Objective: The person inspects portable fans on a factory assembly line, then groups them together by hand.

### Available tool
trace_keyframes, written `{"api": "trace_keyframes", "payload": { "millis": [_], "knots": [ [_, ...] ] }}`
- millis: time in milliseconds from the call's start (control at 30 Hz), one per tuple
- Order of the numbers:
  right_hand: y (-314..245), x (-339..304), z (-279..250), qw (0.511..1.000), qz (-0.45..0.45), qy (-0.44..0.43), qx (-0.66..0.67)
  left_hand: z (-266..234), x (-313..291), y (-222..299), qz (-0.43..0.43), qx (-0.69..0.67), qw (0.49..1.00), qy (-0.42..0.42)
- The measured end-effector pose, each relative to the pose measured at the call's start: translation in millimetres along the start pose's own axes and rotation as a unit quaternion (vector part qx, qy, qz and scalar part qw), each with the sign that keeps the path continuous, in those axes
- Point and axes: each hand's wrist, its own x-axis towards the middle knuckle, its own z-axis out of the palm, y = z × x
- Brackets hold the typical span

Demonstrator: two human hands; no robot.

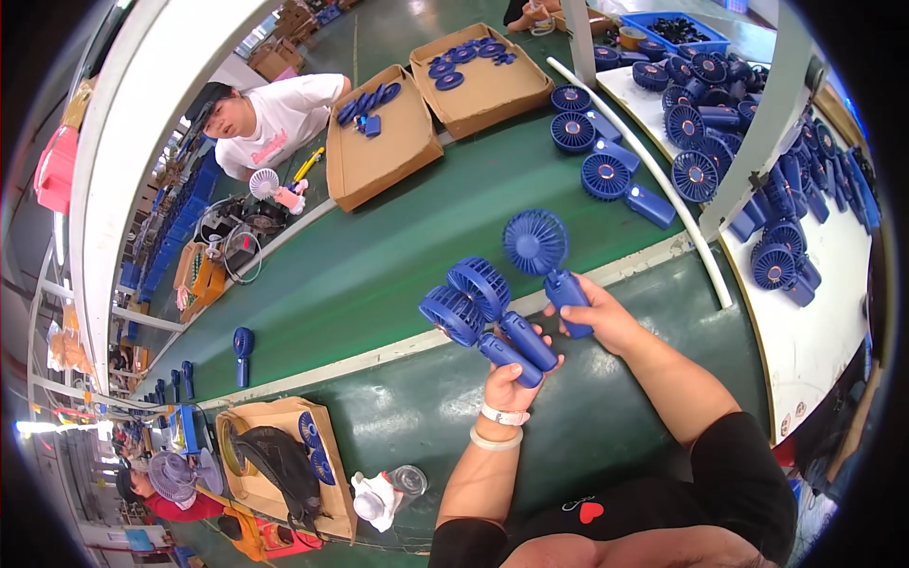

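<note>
Grn table (393, 412): cardbd box (339, 490), clear jar (410, 481), crumpled wht item (377, 502) at L. Grn belt (379, 246) behind: blue fans (604, 177) R, a few L. Wht table (814, 369) R: blue-fan pile (775, 267).

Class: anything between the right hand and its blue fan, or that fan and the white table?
Nothing visible separates the right hand from its blue fan. A curved white tube runs between that fan and the white table, beside its left edge.

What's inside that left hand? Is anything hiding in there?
Two blue handheld fans are in the left hand, held by their handles. Whatever is behind those handles is covered, so I can't tell if anything is hiding.
</note>
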Motion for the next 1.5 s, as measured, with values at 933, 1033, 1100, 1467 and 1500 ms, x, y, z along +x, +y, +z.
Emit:
{"api": "trace_keyframes", "payload": {
  "millis": [933, 1033, 1100, 1467, 1500],
  "knots": [
    [-180.2, -72.3, 152.1, 0.735, 0.104, -0.667, -0.071, -2.4, 5.9, 2.4, 0.017, -0.068, 0.997, 0.04],
    [-177.2, -73.9, 154.6, 0.736, 0.078, -0.67, -0.058, -2.5, 8.6, -0.3, -0.003, -0.053, 0.998, 0.031],
    [-175.7, -76.7, 158.0, 0.736, 0.05, -0.674, -0.047, -2.3, 6.8, 1.1, 0.001, -0.052, 0.998, 0.034],
    [-174.3, -105.1, 176.7, 0.783, 0.326, -0.527, 0.049, -3.6, 5.8, 1.9, -0.001, -0.044, 0.998, 0.039],
    [-173.3, -106.3, 177.7, 0.795, 0.27, -0.542, 0.048, -4.0, 6.2, 1.9, -0.001, -0.043, 0.998, 0.039]
  ]
}}
